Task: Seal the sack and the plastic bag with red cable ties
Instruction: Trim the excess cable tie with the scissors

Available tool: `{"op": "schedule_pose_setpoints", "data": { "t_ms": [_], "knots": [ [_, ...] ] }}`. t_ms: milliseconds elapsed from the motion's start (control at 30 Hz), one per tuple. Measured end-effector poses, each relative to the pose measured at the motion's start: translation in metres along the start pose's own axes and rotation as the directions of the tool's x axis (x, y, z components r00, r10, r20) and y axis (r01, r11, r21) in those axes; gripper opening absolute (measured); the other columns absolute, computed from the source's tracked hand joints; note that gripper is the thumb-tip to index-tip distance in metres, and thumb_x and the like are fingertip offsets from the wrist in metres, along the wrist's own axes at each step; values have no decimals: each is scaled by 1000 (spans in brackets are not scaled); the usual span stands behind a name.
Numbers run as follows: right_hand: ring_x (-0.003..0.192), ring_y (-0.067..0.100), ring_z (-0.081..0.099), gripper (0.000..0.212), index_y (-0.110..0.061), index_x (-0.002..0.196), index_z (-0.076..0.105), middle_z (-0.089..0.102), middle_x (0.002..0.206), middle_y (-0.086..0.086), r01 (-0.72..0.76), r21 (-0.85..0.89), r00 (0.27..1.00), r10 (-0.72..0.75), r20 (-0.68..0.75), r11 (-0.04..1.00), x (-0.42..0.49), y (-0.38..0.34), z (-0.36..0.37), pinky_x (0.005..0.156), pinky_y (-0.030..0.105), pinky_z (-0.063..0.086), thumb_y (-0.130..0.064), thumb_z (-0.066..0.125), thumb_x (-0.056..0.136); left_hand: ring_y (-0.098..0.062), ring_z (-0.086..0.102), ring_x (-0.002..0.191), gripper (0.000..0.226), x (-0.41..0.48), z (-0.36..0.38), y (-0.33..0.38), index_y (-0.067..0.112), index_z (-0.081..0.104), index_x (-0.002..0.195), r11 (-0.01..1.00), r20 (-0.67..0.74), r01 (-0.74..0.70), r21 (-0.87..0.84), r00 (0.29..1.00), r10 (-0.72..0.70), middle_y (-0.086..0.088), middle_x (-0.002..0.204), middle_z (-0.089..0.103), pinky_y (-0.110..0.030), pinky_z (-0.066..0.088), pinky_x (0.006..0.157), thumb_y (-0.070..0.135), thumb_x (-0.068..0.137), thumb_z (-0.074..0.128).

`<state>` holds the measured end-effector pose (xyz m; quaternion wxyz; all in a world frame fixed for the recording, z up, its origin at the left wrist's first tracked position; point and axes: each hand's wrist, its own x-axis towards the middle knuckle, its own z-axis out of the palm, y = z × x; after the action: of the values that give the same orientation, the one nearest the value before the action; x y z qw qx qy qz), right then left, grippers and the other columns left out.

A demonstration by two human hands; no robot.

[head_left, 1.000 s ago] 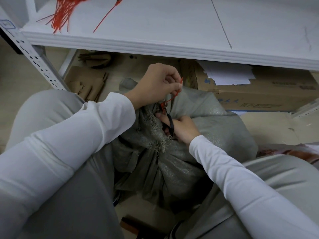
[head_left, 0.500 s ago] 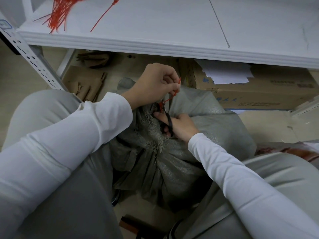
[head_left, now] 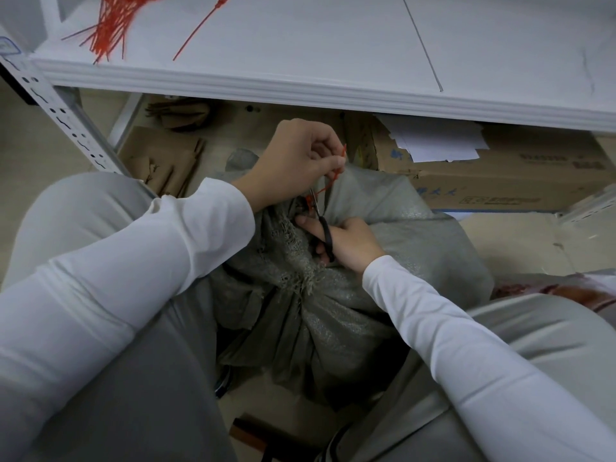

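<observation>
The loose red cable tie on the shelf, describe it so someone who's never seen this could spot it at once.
Find the white shelf across the top. Near its left end lies a bundle of red cable ties; just right of it is the loose cable tie. It lies alone, slanted, its head at the upper right.

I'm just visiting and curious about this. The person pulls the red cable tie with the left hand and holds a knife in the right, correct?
Not a knife. The head view shows the right hand gripping black-handled scissors at the neck of the grey sack. The left hand does pinch the red cable tie.
</observation>
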<state>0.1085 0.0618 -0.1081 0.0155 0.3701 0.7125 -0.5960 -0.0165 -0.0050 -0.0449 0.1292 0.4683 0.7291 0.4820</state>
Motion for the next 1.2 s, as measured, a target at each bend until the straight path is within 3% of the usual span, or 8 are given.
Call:
{"op": "schedule_pose_setpoints", "data": {
  "t_ms": [133, 300, 467, 600, 733, 900, 967, 1200],
  "knots": [
    [40, 11, 56, 50, -8, 62, 62, 60, 45, 1, 8, -15, 1000, -9, -15, 1000, -2, -1, -6, 55, 25, 45, -56, 77, 66, -14, 71, 65, 5, 1, 2, 1, -1, 67, 82, 1000, -16, 0, 2, 1000, 0, -13, 77, 72, -24, 58, 67, 3, 85, 67],
    [35, 8, 52, 49, -10, 56, 59, 54, 37, -4, 25, -24, 999, -25, -37, 999, -4, -2, -9, 43, 15, 40, -53, 77, 69, -13, 71, 66, 4, -1, 2, 2, 2, 67, 81, 1000, 19, -30, 8, 999, 30, -10, 75, 72, -27, 59, 67, 4, 84, 69],
    [40, 13, 55, 50, -10, 54, 61, 59, 44, 3, 37, -59, 998, -39, -43, 998, -1, -2, -9, 52, 24, 48, -56, 79, 62, -14, 71, 63, 6, 1, 1, 0, -2, 67, 81, 1000, -56, -13, 25, 998, 15, -11, 74, 72, -30, 60, 67, 3, 84, 67],
    [48, 16, 62, 55, -9, 57, 67, 67, 55, 12, 29, -41, 999, -30, -27, 999, -1, -1, -5, 64, 35, 58, -64, 77, 56, -11, 71, 64, 5, -2, 1, 4, 1, 67, 81, 1000, -7, -16, 10, 1000, 16, -10, 74, 72, -26, 59, 66, 4, 84, 69],
    [37, 8, 50, 56, -9, 67, 66, 71, 65, 12, 0, -72, 1000, 0, -7, 997, -1, -4, -7, 39, 18, 35, -65, 65, 70, -12, 71, 64, 4, -10, 10, 10, 1, 67, 82, 998, 91, -42, -52, 995, 46, -11, 72, 71, -23, 58, 63, 2, 83, 70],
    [72, 28, 65, 77, -7, 68, 71, 72, 72, 12, 34, -168, 995, -50, -91, 985, 4, -2, -4, 73, 41, 55, -81, 58, 51, -9, 70, 63, 4, -10, 11, 8, -1, 67, 82, 997, 82, -71, -40, 994, 74, -9, 71, 71, -20, 57, 62, 2, 82, 70],
    [73, 27, 68, 77, -7, 64, 71, 72, 66, 11, 38, -171, 995, -53, -83, 984, 4, -3, -5, 81, 44, 55, -81, 60, 52, -12, 71, 63, 5, -7, 8, 7, -2, 68, 81, 998, 48, -62, -26, 997, 64, -7, 70, 70, -22, 58, 62, 2, 82, 70],
    [55, 21, 68, 49, -11, 56, 64, 66, 52, 7, 42, -113, 999, -45, -27, 993, -7, -11, -8, 68, 32, 58, -57, 75, 67, -10, 71, 62, 9, 0, 3, 0, 8, 65, 76, 1000, -56, -10, 6, 998, 10, -4, 72, 72, -22, 57, 64, 5, 84, 68]
  ]
}}
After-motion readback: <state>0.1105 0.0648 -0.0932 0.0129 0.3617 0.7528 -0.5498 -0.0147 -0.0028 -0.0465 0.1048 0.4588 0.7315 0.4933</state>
